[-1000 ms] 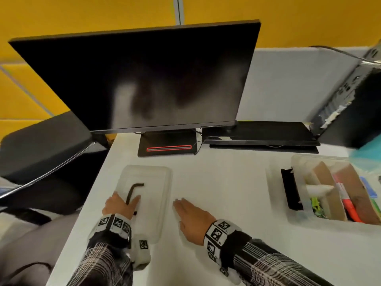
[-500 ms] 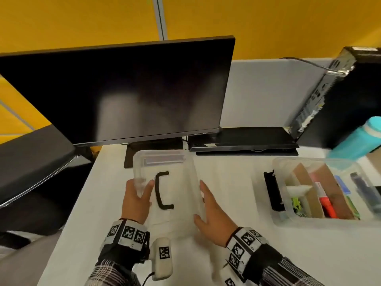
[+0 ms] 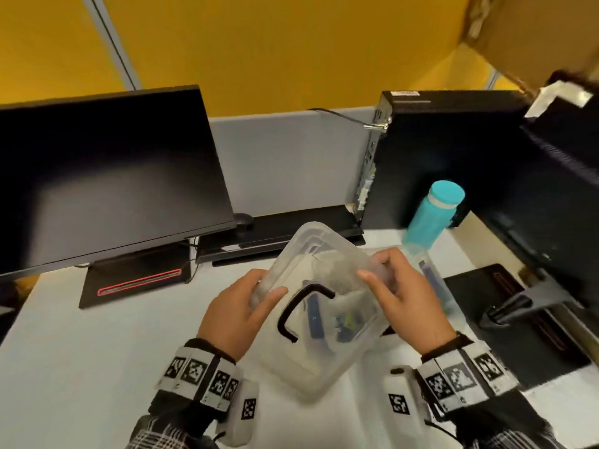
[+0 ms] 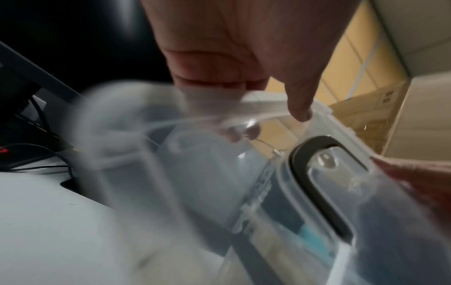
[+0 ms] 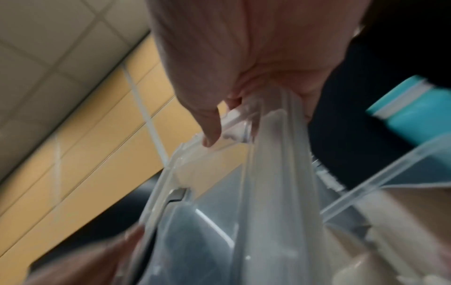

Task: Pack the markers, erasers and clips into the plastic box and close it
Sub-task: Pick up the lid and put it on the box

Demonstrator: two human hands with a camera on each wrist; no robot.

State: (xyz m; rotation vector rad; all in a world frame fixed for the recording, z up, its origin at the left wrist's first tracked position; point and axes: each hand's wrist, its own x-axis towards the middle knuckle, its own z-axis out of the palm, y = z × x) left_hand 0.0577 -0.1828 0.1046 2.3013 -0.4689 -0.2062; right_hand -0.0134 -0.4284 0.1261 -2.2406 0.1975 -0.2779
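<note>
Both hands hold the clear plastic lid (image 3: 311, 364) tilted in the air, its black handle (image 3: 301, 311) facing me. My left hand (image 3: 240, 312) grips the lid's left edge, thumb on top. My right hand (image 3: 402, 299) pinches its right edge. The plastic box (image 3: 434, 277) stands on the desk behind and under the lid, mostly hidden; blue and green items show blurred through the plastic. In the left wrist view the left hand (image 4: 244, 96) clamps the lid (image 4: 207, 173) beside the handle (image 4: 317, 185). In the right wrist view the right hand (image 5: 231, 77) grips the lid (image 5: 268, 192) above the box rim (image 5: 390, 167).
A dark monitor (image 3: 107, 176) on its stand (image 3: 136, 277) fills the left. A black computer tower (image 3: 437, 157) and a teal bottle (image 3: 431, 215) stand just behind the box. A black mat (image 3: 518, 319) lies at the right, and a flat black device (image 3: 291, 228) by the partition.
The lid lay flat on the desk at the left; both hands took its edges, lifted it and carried it right, tilting it over the box. My view swung right.
</note>
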